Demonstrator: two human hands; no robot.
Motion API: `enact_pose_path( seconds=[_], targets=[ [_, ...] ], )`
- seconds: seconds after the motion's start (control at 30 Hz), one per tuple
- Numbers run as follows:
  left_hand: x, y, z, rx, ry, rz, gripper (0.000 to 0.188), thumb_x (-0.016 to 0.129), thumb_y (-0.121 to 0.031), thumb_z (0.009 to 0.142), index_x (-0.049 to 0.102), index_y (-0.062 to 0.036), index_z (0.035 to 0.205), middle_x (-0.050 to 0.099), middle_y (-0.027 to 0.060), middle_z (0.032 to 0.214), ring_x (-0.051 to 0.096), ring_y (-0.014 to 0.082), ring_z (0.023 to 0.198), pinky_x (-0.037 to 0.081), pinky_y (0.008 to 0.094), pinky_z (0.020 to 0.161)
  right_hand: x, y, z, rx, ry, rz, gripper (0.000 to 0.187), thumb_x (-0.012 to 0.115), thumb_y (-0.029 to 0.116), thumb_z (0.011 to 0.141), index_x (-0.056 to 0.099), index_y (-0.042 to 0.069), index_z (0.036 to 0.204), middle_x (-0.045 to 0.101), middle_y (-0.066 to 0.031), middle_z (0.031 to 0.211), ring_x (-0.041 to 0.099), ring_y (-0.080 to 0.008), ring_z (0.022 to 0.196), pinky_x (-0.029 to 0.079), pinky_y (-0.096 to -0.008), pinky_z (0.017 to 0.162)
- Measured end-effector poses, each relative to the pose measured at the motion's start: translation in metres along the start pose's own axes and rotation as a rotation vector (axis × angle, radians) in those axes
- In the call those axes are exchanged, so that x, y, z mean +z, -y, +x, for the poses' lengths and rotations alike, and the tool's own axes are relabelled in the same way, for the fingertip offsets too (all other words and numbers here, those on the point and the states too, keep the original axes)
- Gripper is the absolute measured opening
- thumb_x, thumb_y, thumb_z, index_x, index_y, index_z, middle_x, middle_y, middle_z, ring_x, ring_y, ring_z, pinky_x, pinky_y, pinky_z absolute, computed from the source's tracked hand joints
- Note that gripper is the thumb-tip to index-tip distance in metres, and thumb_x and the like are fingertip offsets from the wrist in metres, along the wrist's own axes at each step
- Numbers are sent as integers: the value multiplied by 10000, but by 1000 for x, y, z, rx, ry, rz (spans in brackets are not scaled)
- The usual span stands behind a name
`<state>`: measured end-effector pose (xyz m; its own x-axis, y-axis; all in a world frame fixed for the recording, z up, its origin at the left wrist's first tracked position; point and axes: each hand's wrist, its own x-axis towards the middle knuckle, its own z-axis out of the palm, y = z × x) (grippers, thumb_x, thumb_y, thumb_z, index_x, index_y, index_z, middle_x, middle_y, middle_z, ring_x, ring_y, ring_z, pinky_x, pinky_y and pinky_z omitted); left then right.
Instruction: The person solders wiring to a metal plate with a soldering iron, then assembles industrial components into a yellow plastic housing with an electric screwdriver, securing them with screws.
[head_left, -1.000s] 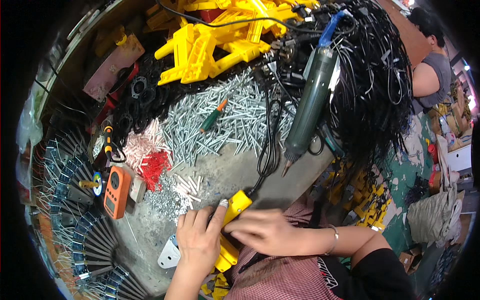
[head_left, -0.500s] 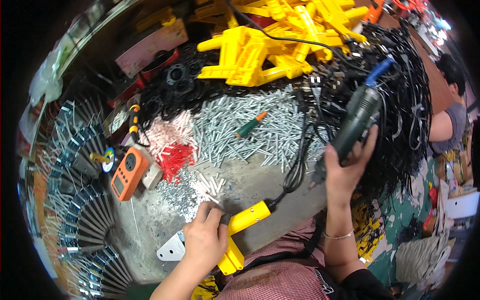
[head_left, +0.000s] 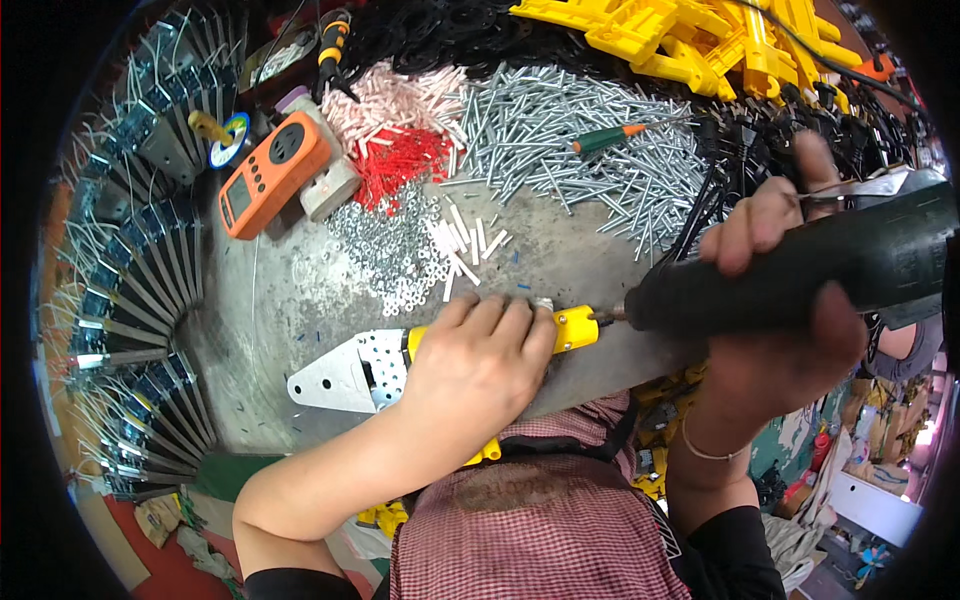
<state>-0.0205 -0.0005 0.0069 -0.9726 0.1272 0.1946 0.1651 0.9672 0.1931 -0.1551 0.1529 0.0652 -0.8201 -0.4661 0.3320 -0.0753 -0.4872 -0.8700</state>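
Note:
My left hand (head_left: 485,355) is closed over the yellow-handled tool (head_left: 575,330), pressing it near the bench's front edge. A triangular pale metal plate (head_left: 335,377) with holes sticks out of its left end. My right hand (head_left: 765,365), partly blurred, grips a dark electric screwdriver (head_left: 890,262) held nearly level. Its tip meets or almost meets the right end of the yellow handle, where small screws show; exact contact is unclear. Washers (head_left: 400,250) and white sleeves (head_left: 465,240) lie just beyond my left hand.
Long metal screws (head_left: 570,140) are heaped behind, with a green-handled screwdriver (head_left: 605,139) on top. An orange meter (head_left: 275,175) stands left, near red pieces (head_left: 400,165). Metal plates with wires (head_left: 150,270) line the left edge. Yellow housings (head_left: 690,45) pile up far right.
The electric screwdriver has come down from upright to nearly level at the yellow handle's end. My left hand has turned the yellow-handled tool and shifted right along it. The view has shifted too.

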Motion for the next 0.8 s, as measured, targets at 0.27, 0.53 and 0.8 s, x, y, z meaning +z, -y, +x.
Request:
enact_pose_path(
  seconds=[0.27, 0.53, 0.8],
  targets=[
    [11, 3, 1, -151, 86, -345, 417, 701, -83, 659, 570, -43, 1052, 553, 97, 918, 584, 296, 871, 490, 385, 698, 21, -20, -17, 32, 132, -59, 569, 633, 438, 804, 400, 38, 1134, 493, -72, 800, 519, -166, 624, 440, -330, 622],
    [14, 10, -2, -146, 41, -462, 322, 622, -89, 723, 576, -20, 1034, 552, 98, 886, 544, 268, 892, 489, 349, 706, 28, -26, -13, 2, 302, -41, 566, 724, 410, 759, 384, 56, 1040, 486, -53, 776, 491, -133, 565, 426, -281, 583],
    [17, 6, -4, -162, 44, -505, 337, 536, -117, 818, 535, 29, 1122, 604, 139, 953, 576, 280, 978, 504, 344, 747, 28, -48, -1, 7, 528, 62, 582, 744, 444, 750, 398, 61, 1019, 486, -43, 771, 500, -133, 566, 428, -279, 564]
  ],
)
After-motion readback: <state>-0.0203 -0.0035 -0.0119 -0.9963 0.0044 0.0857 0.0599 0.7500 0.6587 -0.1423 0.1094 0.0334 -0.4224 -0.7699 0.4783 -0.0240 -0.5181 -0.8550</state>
